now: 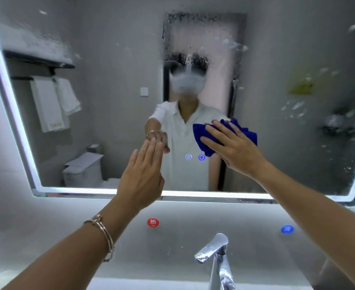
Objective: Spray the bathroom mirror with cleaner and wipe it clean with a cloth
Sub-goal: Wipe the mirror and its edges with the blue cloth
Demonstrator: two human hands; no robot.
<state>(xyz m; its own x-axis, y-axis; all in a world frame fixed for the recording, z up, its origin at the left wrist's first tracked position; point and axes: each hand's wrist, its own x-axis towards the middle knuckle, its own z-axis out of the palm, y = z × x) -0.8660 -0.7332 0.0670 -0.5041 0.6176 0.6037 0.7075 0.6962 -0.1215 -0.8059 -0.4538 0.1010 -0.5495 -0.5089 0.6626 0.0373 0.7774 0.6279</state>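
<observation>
Well, smearing is the worry. The left hand [141, 174], fingers straight and together and holding nothing, seems to lean its bare fingertips on the mirror [109, 101], so it may leave prints. The right hand [233, 147] lies flat with its fingers spread, pressing the cloth [202, 131] to the glass just right of the middle, nearer the bottom edge. The spray [339, 122] along the right edge and up top sits well apart from it and could dry into streaks.
</observation>
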